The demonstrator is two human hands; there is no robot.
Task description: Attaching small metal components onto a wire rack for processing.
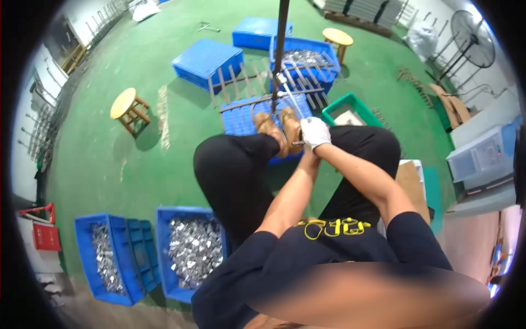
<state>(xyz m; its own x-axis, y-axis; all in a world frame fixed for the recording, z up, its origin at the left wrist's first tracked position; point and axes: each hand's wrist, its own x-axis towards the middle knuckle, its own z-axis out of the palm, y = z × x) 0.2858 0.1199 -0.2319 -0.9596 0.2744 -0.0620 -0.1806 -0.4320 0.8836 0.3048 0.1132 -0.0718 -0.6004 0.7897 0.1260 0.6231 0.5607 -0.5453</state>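
Note:
My right hand [316, 133], in a white glove, is closed between my knees. It grips the lower end of a pale metal bar [295, 100], which slants up toward the rack. My left hand [310, 157] meets it from below, at the right wrist; its fingers are hidden. A short dark piece [297, 143] sticks out beside the glove, its kind too small to make out. Just ahead stands a metal rack with a dark upright pole [280, 49] and rows of prongs. My sandalled feet [268, 129] rest on an upturned blue crate [233, 122] at the pole's foot.
Blue crates of small shiny metal pieces stand at lower left [164, 257] and beyond the rack [330, 60]. An upturned blue crate [205, 57], a green bin [335, 104], wooden stools [125, 103] and a standing fan [471, 41] are around me. Racks line the left wall.

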